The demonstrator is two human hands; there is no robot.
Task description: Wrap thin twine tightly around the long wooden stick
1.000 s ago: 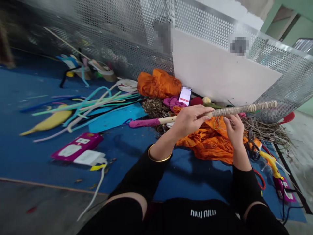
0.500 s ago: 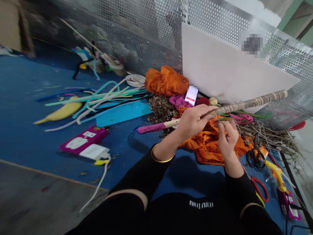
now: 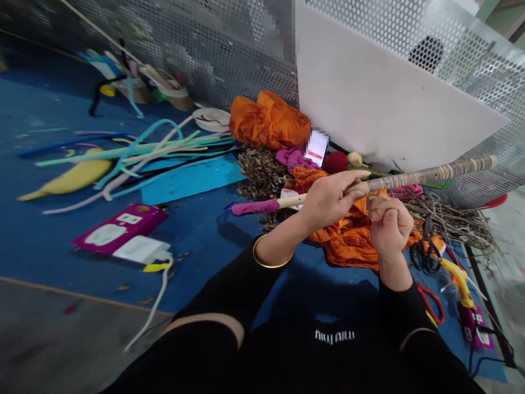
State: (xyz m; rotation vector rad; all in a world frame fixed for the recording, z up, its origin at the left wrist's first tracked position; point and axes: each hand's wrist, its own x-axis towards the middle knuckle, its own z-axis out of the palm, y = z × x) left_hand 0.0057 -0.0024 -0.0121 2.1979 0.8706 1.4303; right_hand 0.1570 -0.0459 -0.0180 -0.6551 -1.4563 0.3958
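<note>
My left hand (image 3: 324, 201) is closed around a long wooden stick (image 3: 435, 174), which slants up to the right. Bands of grey-brown and cream wrapping cover its right part; left of the hand it shows bare pale wood and a magenta-covered end (image 3: 254, 207). Just below the stick, my right hand (image 3: 389, 221) is closed with thumb and fingers pressed together. What it pinches is too small or hidden to name. Beneath both hands lies crumpled orange cloth (image 3: 348, 249). Black-handled scissors (image 3: 426, 254) rest to the right of my right hand.
Pipe cleaners (image 3: 135, 150) spread across the blue table (image 3: 229, 262) at left, near a yellow banana-shaped thing (image 3: 76, 178) and a magenta power strip (image 3: 118, 229). A phone (image 3: 316, 148) leans behind the hands. Dried stems (image 3: 455, 221) and a yellow glue gun (image 3: 459, 279) lie right.
My right hand has turned and closed more tightly, moving slightly right. The stick's far end has shifted a little right and down. The camera view has also shifted.
</note>
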